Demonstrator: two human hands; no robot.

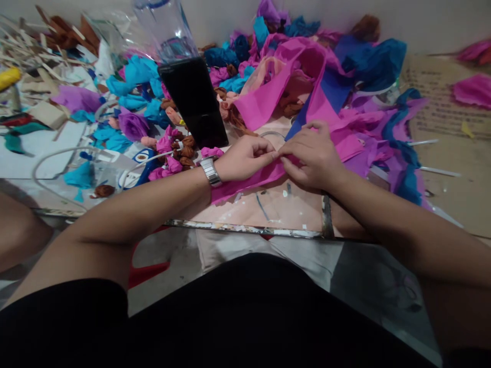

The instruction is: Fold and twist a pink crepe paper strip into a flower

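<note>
My left hand [245, 157], with a metal watch on its wrist, and my right hand [312, 156] meet at the middle of a low table. Both pinch the same long strip of magenta crepe paper [264, 105], fingertips touching at about its middle. The strip runs from under my hands up and back over a heap of paper, and a short end lies flat toward my left wrist. Small finished paper rosebuds [180, 153] in pink and brown lie just left of my left hand.
A black phone [194, 99] leans upright behind my left hand against a clear plastic bottle [164, 30]. Blue, purple and pink crepe paper [368, 61] is piled at the back and right. A white cable [69, 153] and wooden sticks [26, 46] lie at the left. Cardboard [452, 153] covers the right side.
</note>
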